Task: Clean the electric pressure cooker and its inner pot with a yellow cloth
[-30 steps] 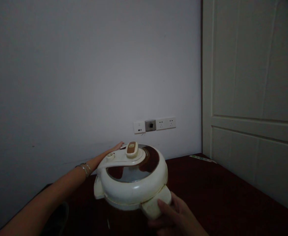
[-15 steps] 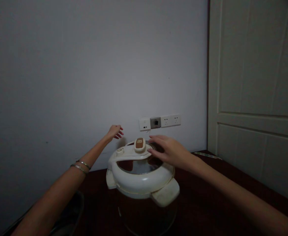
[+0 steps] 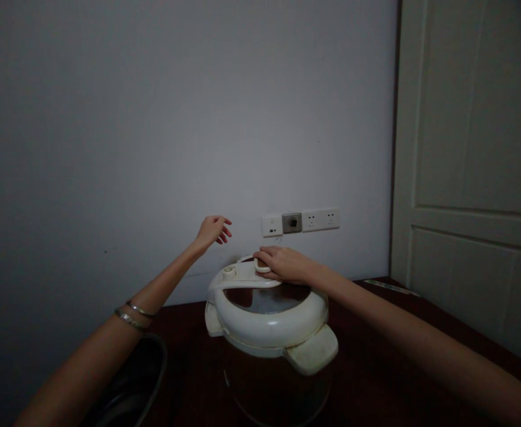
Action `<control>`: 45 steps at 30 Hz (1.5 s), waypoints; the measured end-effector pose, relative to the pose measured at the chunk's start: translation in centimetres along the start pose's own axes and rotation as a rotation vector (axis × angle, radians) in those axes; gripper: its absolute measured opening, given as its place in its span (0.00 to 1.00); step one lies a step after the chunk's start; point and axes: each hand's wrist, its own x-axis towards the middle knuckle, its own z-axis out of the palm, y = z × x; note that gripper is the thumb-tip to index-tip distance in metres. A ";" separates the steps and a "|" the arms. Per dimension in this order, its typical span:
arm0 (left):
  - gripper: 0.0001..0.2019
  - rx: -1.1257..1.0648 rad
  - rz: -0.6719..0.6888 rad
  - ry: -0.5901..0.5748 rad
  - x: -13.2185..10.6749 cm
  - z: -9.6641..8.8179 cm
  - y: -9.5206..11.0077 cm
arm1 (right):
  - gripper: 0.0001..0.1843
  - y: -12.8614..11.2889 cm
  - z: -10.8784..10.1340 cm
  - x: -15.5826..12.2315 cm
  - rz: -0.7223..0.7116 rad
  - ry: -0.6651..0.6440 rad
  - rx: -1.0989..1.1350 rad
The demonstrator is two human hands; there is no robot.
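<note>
A cream pressure-cooker lid [image 3: 269,323] with a glass centre sits on a dark pot [image 3: 278,391] on the dark red table [image 3: 376,367]. My right hand [image 3: 282,264] lies over the brown-and-cream knob on the lid's handle bar, fingers curled round it. My left hand [image 3: 213,229] hangs in the air behind and left of the lid, fingers loosely apart, holding nothing. Two bangles are on my left wrist.
A dark metal bowl [image 3: 131,385] stands at the lower left beside my left forearm. A row of wall sockets [image 3: 300,222] is on the grey wall behind the pot. A cream panelled door [image 3: 469,178] fills the right side.
My right hand has come down from hovering over the lid onto its knob. My left hand has lifted off the lid's far side into the air. The view has shifted, so the pot sits further right.
</note>
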 end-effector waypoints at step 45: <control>0.22 0.689 1.092 0.052 -7.9 -2.0 4.8 | 0.34 9.6 -5.9 8.5 0.245 -0.377 1.039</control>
